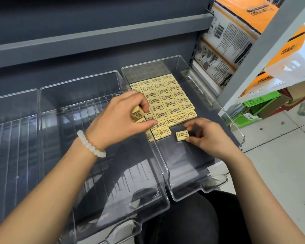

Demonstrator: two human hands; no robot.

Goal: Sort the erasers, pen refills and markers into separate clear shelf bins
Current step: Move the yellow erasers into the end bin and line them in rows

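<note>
Several yellow erasers [167, 101] lie in neat rows inside the rightmost clear bin [236, 127]. My left hand [120, 120], with a white bead bracelet on its wrist, is closed around a small stack of yellow erasers [137, 114] over the bin's left wall. Inside the same bin, my right hand [208, 136] pinches one loose eraser [182, 135] between thumb and fingers, just in front of the rows. No pen refills or markers are in view.
Two more clear bins, the middle bin [95, 88] and the left bin [14, 106], stand on the grey shelf [95, 39]. Orange and white boxes [236, 41] are stacked at the right, with green boxes [253, 106] on the tiled floor.
</note>
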